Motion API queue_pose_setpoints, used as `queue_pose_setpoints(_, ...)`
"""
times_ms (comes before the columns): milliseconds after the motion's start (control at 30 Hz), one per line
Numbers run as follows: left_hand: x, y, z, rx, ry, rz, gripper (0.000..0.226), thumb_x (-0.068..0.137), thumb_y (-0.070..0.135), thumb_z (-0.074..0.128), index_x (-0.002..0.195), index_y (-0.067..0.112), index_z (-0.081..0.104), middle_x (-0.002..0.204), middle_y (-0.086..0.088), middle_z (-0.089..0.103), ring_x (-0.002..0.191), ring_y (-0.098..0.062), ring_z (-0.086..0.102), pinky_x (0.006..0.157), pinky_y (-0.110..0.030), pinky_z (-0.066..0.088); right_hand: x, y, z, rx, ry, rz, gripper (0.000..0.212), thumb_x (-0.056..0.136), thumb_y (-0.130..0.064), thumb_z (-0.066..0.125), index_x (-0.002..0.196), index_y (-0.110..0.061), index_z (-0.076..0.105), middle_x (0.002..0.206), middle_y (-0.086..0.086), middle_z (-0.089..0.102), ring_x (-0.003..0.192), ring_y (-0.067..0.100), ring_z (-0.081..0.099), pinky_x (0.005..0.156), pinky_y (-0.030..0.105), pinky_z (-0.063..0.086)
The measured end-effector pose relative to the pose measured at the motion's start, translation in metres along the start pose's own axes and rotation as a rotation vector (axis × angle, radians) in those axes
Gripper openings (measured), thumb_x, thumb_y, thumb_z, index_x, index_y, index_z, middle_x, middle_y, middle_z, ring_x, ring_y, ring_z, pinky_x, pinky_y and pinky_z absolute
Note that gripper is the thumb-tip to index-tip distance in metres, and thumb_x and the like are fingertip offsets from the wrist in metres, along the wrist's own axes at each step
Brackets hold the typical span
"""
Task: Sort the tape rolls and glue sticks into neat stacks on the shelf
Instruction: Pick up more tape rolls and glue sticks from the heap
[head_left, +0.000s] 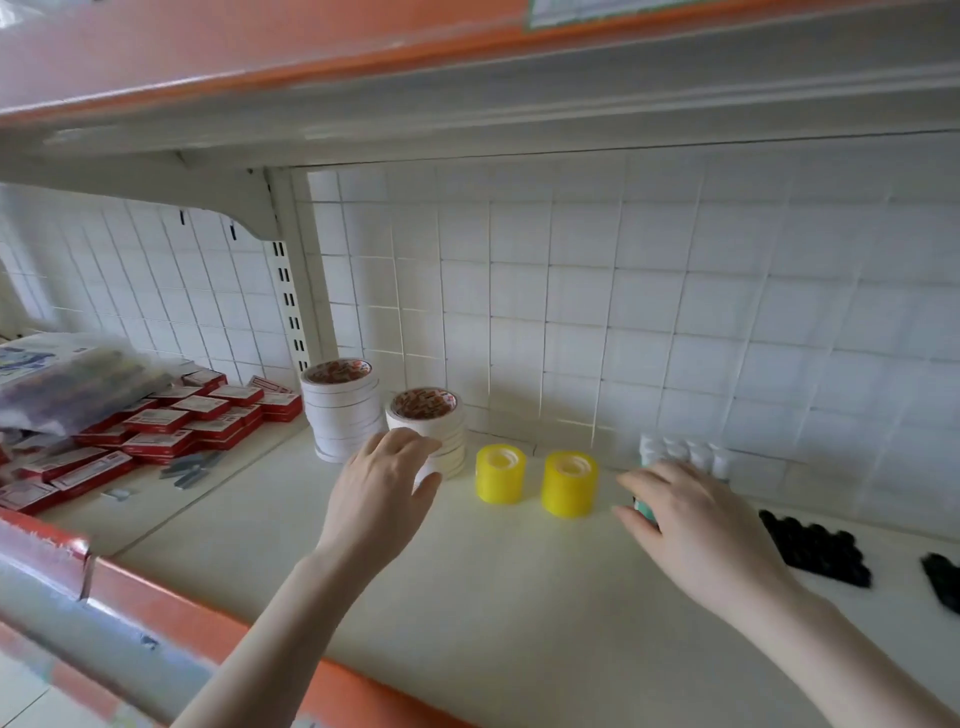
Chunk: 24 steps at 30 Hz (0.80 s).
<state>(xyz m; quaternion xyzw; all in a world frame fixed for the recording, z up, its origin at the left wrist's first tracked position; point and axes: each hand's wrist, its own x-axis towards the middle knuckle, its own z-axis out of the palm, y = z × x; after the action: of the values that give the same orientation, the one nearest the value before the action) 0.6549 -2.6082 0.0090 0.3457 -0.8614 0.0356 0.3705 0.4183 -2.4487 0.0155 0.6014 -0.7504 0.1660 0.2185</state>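
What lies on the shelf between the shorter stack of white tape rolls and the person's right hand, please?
In the head view, two yellow tape rolls stand side by side, apart, between the shorter white stack and the right hand.

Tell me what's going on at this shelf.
A person is tidying stationery on the shelf. The left hand grips the shorter stack of white tape rolls, beside a taller stack. The right hand holds a teal glue stick. Two yellow tape rolls stand between the hands.

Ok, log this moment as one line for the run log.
left hand: grips shorter white tape stack | right hand: holds teal glue stick | yellow tape rolls: standing apart
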Motion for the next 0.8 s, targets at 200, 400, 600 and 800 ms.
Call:
queue_pose_setpoints(200, -0.038, 0.038, -0.009, -0.102, -0.045, -0.057, 0.031, 0.078, 0.017, 0.073, 0.107, 0.012, 0.066, 0.103, -0.004, 0.065, 0.095, -0.030, 0.058, 0.073, -0.039, 0.050, -0.060, -0.005, -0.019, -0.027, 0.055, 0.216, 0.018, 0.067, -0.018, 0.082, 0.078, -0.010, 0.070, 0.070, 0.007, 0.064, 0.063, 0.031, 0.062, 0.054, 0.036, 0.051)
queue_pose_setpoints(400, -0.072, 0.107, -0.004, -0.272, -0.095, -0.066, 0.031, 0.081, 0.019, 0.070, 0.111, 0.013, 0.066, 0.109, -0.004, 0.063, 0.100, -0.030, 0.056, 0.081, -0.038, 0.046, -0.136, 0.010, -0.043, -0.051, 0.075, 0.470, 0.022, 0.081, -0.021, 0.071, 0.098, -0.007, 0.071, 0.090, 0.012, 0.069, 0.083, 0.033, 0.064, 0.071, 0.039, 0.051)
queue_pose_setpoints(600, -0.082, 0.185, 0.000, -0.345, -0.168, -0.025, 0.031, 0.082, 0.021, 0.068, 0.113, 0.014, 0.065, 0.110, -0.004, 0.063, 0.102, -0.029, 0.056, 0.082, -0.037, 0.043, -0.193, 0.063, -0.080, -0.068, 0.168, 0.625, 0.022, 0.080, -0.018, 0.072, 0.097, -0.004, 0.070, 0.087, 0.015, 0.068, 0.082, 0.035, 0.063, 0.072, 0.040, 0.050)
queue_pose_setpoints(800, -0.084, 0.277, 0.021, -0.350, -0.206, -0.016, 0.032, 0.084, 0.024, 0.067, 0.115, 0.016, 0.064, 0.115, -0.003, 0.061, 0.106, -0.027, 0.054, 0.085, -0.037, 0.042, -0.254, 0.142, -0.110, -0.119, 0.297, 0.691, 0.020, 0.074, -0.013, 0.077, 0.089, -0.003, 0.071, 0.080, 0.015, 0.068, 0.075, 0.035, 0.065, 0.067, 0.040, 0.052)
